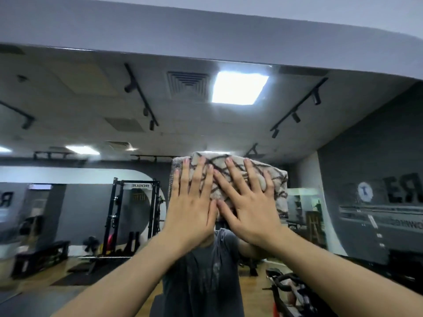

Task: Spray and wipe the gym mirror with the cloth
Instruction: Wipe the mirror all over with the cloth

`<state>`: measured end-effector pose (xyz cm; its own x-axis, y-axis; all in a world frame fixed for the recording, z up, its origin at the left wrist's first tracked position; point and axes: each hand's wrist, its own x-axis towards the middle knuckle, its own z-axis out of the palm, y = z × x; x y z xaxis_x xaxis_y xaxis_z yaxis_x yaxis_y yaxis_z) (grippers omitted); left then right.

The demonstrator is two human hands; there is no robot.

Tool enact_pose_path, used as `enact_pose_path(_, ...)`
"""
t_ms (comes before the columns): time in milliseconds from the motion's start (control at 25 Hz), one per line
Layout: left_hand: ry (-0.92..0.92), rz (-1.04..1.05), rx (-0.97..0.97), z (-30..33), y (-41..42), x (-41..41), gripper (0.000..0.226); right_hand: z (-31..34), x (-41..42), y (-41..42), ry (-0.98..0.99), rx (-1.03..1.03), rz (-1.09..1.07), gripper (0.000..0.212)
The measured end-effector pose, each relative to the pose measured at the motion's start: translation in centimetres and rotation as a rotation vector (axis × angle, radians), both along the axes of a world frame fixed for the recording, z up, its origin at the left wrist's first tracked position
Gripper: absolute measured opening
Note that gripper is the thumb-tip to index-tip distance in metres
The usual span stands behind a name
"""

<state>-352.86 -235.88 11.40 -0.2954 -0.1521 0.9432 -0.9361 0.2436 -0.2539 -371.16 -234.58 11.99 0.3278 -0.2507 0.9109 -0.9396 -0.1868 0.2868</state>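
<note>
Hands: my left hand (191, 203) and right hand (246, 202), fingers straight, flat on cloth (278, 183).
Why: spreads pressure against the mirror (68, 106), high up.

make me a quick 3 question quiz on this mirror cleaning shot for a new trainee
1. True or false: both hands lie flat on the cloth with fingers spread.
2. What does the cloth press against? A) the floor B) the mirror C) a bench
3. Name the brand on the rack reflected at left.

Key:
1. True: the left hand and right hand press it with straight fingers, no curled grip.
2. B
3. Rogue, reading reversed in the reflection.
</note>
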Motion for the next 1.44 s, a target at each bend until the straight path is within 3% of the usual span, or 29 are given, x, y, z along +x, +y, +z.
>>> enact_pose_path(120, 0.035, 0.013, 0.041, -1.5, 0.0, -0.9, 0.081, -1.1, -0.7, -0.4, 0.026, -0.02, 0.018, 0.068)
enact_pose_path(280, 0.035, 0.03, 0.012, 3.4, -1.0, -0.7, 0.081, 3.1, -0.4, -1.7, 0.007, -0.101, 0.006, 0.068)
enact_pose_path(560, 0.118, 0.037, 0.003, 27.0, -1.0, -0.4, 0.065, 26.2, 0.4, -1.8, -0.064, -0.102, 0.014, 0.063)
enact_pose_path(720, 0.105, 0.064, -0.009, 32.9, -1.3, 0.4, 0.062, 31.3, 1.8, -1.8, -0.128, -0.078, 0.006, 0.059)
enact_pose_path(960, 0.072, 0.026, -0.046, 29.9, -0.9, 2.5, 0.063, 27.3, 3.6, -1.1, -0.094, -0.058, 0.04, 0.06)
enact_pose_path(1160, 0.067, 0.002, -0.067, 19.8, -1.1, 1.5, 0.075, 17.9, 1.8, -1.2, -0.01, -0.099, 0.073, 0.064)
enact_pose_path(1440, 0.053, -0.023, -0.031, 12.2, -1.1, -11.3, 0.08, 10.5, -10.9, -2.0, -0.034, -0.177, 0.019, 0.068)
